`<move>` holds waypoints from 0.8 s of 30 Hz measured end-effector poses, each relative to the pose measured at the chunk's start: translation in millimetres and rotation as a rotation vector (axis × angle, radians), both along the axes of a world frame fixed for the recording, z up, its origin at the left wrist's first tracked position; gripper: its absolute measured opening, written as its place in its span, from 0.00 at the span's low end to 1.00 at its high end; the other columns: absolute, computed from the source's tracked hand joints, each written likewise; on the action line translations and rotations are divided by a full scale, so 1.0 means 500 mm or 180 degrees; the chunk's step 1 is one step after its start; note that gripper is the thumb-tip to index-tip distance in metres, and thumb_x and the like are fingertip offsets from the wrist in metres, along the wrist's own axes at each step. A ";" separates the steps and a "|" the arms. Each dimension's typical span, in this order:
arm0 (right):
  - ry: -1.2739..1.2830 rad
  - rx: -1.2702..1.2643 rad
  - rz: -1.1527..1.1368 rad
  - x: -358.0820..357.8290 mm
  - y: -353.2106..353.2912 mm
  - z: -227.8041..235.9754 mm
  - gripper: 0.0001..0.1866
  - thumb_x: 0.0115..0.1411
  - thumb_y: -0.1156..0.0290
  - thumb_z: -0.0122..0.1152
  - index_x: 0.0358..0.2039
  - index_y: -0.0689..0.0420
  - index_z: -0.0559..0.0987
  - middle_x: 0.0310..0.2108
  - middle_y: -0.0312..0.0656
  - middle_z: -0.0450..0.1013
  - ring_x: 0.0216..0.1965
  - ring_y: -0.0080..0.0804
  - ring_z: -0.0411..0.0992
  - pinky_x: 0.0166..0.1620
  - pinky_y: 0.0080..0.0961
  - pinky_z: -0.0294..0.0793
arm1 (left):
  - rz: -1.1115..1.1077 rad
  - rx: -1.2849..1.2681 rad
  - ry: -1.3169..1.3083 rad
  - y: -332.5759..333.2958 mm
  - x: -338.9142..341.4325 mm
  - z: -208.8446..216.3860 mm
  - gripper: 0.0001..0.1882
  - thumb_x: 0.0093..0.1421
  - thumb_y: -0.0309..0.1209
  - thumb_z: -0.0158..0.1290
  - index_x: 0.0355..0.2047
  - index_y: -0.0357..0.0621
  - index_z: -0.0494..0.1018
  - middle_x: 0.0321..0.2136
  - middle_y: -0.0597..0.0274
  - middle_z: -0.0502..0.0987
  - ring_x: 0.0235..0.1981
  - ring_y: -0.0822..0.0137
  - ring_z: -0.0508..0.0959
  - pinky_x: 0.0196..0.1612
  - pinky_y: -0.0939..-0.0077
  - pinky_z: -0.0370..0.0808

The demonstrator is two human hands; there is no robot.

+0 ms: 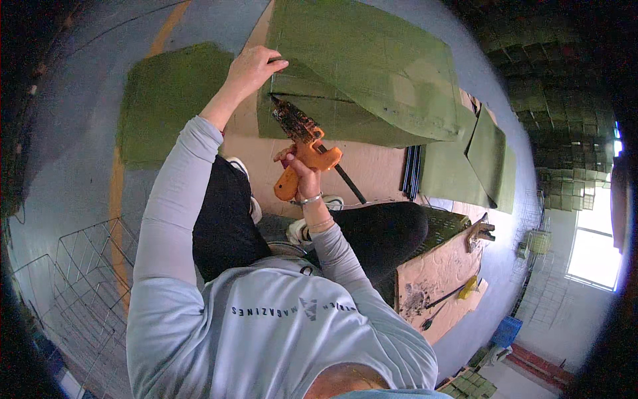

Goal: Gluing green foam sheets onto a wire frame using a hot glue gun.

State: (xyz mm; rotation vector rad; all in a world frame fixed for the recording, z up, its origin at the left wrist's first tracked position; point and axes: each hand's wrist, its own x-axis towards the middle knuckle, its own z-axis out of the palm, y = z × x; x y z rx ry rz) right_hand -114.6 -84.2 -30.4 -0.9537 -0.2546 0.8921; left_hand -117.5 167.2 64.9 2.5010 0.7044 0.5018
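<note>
My right hand (302, 174) is wrapped round the handle of an orange hot glue gun (319, 156). Dark residue coats its front end, and the nozzle tip is at a green mesh sheet (379, 73), close to its left edge. A black glue stick (351, 184) runs out of the gun's rear. Just beyond the nozzle, my left hand (252, 69) pinches the edge of the mesh sheet between thumb and fingers. A dark line crosses the mesh to the right of the tip. Beneath the sheet lies a light brown board (372, 159).
Another green mesh piece (173, 106) lies on the floor at left. Black sticks (411, 173) and folded green mesh (465, 163) are at right. Nearer, a stained board (442, 282) bears a yellow-handled tool (469, 288). A wire frame (86, 259) stands at lower left; a blue crate (507, 331), lower right.
</note>
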 end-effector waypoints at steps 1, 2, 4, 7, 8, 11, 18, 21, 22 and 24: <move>0.0042 -0.0098 -0.0026 -0.001 0.000 0.000 0.12 0.55 0.76 0.57 0.41 0.62 0.71 0.31 0.41 0.72 0.36 0.33 0.73 0.39 0.25 0.67 | -0.0022 -0.0046 0.0020 0.002 0.000 -0.001 0.22 0.57 0.49 0.55 0.39 0.43 0.80 0.39 0.48 0.79 0.42 0.50 0.77 0.45 0.57 0.73; -0.0011 -0.0077 -0.0068 -0.001 0.000 0.000 0.12 0.55 0.76 0.57 0.41 0.62 0.71 0.30 0.41 0.72 0.36 0.33 0.73 0.39 0.26 0.68 | -0.0042 -0.0029 -0.0025 0.003 -0.001 -0.002 0.22 0.57 0.49 0.54 0.40 0.43 0.80 0.39 0.48 0.78 0.43 0.50 0.77 0.46 0.57 0.73; -0.0102 -0.0092 -0.0140 -0.001 -0.001 0.001 0.12 0.55 0.77 0.57 0.41 0.62 0.71 0.30 0.41 0.72 0.35 0.33 0.72 0.39 0.26 0.68 | 0.0006 0.0016 -0.0092 0.005 -0.003 -0.005 0.22 0.57 0.48 0.54 0.39 0.43 0.80 0.39 0.48 0.79 0.43 0.50 0.77 0.46 0.57 0.72; 0.0002 0.0229 -0.0230 0.003 -0.003 0.003 0.12 0.55 0.77 0.57 0.40 0.62 0.71 0.31 0.41 0.72 0.33 0.32 0.71 0.39 0.27 0.68 | 0.0019 0.0055 -0.0121 0.008 -0.004 -0.008 0.21 0.57 0.48 0.54 0.39 0.43 0.80 0.39 0.48 0.78 0.43 0.50 0.77 0.46 0.57 0.72; -0.0022 0.0140 -0.0241 0.004 -0.004 0.003 0.12 0.55 0.77 0.57 0.40 0.62 0.71 0.31 0.40 0.72 0.33 0.32 0.71 0.40 0.27 0.68 | 0.0016 0.0063 -0.0064 0.009 -0.005 -0.008 0.21 0.57 0.48 0.54 0.39 0.43 0.80 0.39 0.48 0.78 0.43 0.50 0.77 0.46 0.57 0.72; -0.0013 0.0041 -0.0286 0.007 -0.008 0.001 0.12 0.55 0.77 0.58 0.40 0.62 0.71 0.31 0.40 0.72 0.32 0.31 0.70 0.40 0.27 0.69 | -0.0029 -0.0112 0.0010 0.011 -0.004 -0.007 0.21 0.57 0.47 0.54 0.38 0.42 0.80 0.38 0.48 0.79 0.43 0.50 0.77 0.46 0.57 0.72; 0.0079 -0.0005 -0.0459 0.014 -0.014 -0.003 0.12 0.55 0.76 0.59 0.40 0.61 0.71 0.30 0.39 0.71 0.33 0.30 0.70 0.39 0.28 0.68 | -0.0058 0.0053 -0.0130 0.013 -0.005 -0.009 0.20 0.58 0.47 0.54 0.35 0.41 0.80 0.35 0.47 0.79 0.40 0.48 0.77 0.44 0.56 0.73; 0.0103 0.0035 -0.0517 0.016 -0.020 -0.003 0.12 0.55 0.76 0.59 0.41 0.61 0.71 0.29 0.39 0.71 0.33 0.30 0.70 0.39 0.28 0.68 | -0.0076 0.0114 -0.0121 0.018 -0.003 -0.013 0.20 0.58 0.47 0.54 0.35 0.42 0.80 0.34 0.47 0.79 0.39 0.48 0.78 0.43 0.56 0.73; 0.0120 0.0067 -0.0559 0.017 -0.022 -0.003 0.12 0.55 0.76 0.59 0.41 0.61 0.71 0.30 0.39 0.71 0.33 0.30 0.70 0.39 0.28 0.68 | -0.0060 0.0143 -0.0157 0.019 -0.002 -0.016 0.20 0.58 0.47 0.54 0.36 0.42 0.80 0.34 0.47 0.79 0.39 0.48 0.78 0.43 0.56 0.73; 0.0031 0.0163 -0.0521 0.017 -0.026 -0.005 0.13 0.56 0.76 0.59 0.41 0.61 0.71 0.30 0.39 0.71 0.33 0.30 0.71 0.39 0.28 0.68 | -0.0049 0.0104 -0.0181 0.021 -0.001 -0.019 0.20 0.58 0.47 0.54 0.36 0.43 0.81 0.33 0.47 0.79 0.38 0.48 0.78 0.43 0.56 0.73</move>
